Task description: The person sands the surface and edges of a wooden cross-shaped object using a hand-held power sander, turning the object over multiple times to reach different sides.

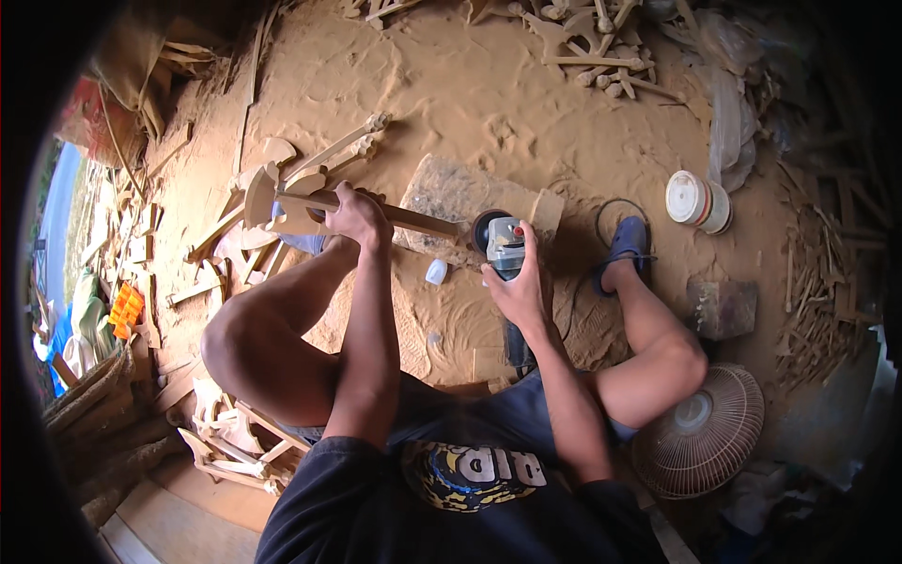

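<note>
My left hand (357, 216) is closed around a long wooden bar (425, 222). Its left end lies among pale, curved wooden pieces (259, 195), and I cannot tell whether the broad curved one is joined to it. In my right hand (522, 287) is an angle grinder (507, 246), gripped with the thumb and fingers around its body. The grinder's dark round disc (484, 228) is at the bar's right end; whether they touch is hard to see. Beneath both sits a dusty rectangular block (446, 185). A small whitish cap-like object (437, 272) lies just in front of the block.
Sawdust covers the ground (451, 94). Shaped wooden pieces are piled at the far right (592, 52) and near left (235, 437). A white bucket (689, 199), a squarish block (723, 308) and a round fan (700, 428) stand to the right. A cable (571, 310) runs near my right leg.
</note>
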The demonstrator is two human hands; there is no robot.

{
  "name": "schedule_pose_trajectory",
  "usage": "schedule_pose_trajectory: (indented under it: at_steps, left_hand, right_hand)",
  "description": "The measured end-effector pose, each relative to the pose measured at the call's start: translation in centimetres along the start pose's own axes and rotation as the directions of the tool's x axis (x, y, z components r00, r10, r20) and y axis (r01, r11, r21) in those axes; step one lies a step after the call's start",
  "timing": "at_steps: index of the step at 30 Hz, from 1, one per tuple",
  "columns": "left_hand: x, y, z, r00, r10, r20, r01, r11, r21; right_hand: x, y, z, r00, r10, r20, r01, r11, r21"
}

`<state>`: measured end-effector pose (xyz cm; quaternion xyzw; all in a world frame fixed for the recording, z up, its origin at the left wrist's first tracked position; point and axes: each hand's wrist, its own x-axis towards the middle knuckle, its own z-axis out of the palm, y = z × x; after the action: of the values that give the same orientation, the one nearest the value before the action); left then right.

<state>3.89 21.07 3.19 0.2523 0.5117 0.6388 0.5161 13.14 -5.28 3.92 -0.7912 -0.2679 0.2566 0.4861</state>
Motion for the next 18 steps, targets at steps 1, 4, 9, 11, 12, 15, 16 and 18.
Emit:
schedule_pose_trajectory:
  at_steps: [1, 4, 9, 11, 12, 15, 16, 18]
  left_hand:
    - [0.0, 0.1, 0.0, 1.000, -0.014, -0.018, 0.014, 1.000, 0.026]
    - [-0.2, 0.1, -0.1, 1.000, -0.028, -0.010, 0.029, 0.999, 0.038]
    - [-0.6, 0.8, -0.2, 0.999, -0.031, 0.032, 0.029, 0.998, 0.059]
    - [0.7, 0.9, -1.3, 0.992, -0.088, 0.088, 0.082, 0.994, 0.073]
    - [1.0, 1.1, -1.1, 0.977, -0.155, 0.149, 0.142, 0.985, 0.094]
    - [1.8, 1.5, -1.1, 0.900, -0.370, 0.228, 0.262, 0.880, 0.396]
    - [2.2, 1.4, -1.2, 0.852, -0.439, 0.284, 0.277, 0.840, 0.466]
    - [1.4, 0.6, -0.4, 0.762, -0.453, 0.463, 0.056, 0.758, 0.649]
  right_hand:
    - [0.0, -0.4, -0.1, 1.000, -0.007, 0.027, 0.006, 0.999, 0.046]
    - [-0.3, -0.3, 0.1, 1.000, -0.027, -0.009, 0.026, 0.998, -0.066]
    - [0.3, 1.7, -1.7, 0.997, -0.014, -0.075, 0.013, 1.000, -0.012]
    - [0.4, 1.3, -2.3, 0.991, -0.062, -0.122, 0.066, 0.997, 0.037]
    - [0.6, 1.5, -3.1, 0.986, -0.078, -0.150, 0.087, 0.995, 0.056]
    - [0.0, -1.0, -5.0, 0.967, -0.075, -0.242, 0.088, 0.995, 0.044]
    - [-0.1, -1.6, -5.5, 0.954, -0.099, -0.281, 0.106, 0.994, 0.009]
    - [-0.4, -2.8, -7.2, 0.942, -0.090, -0.322, 0.102, 0.995, 0.022]
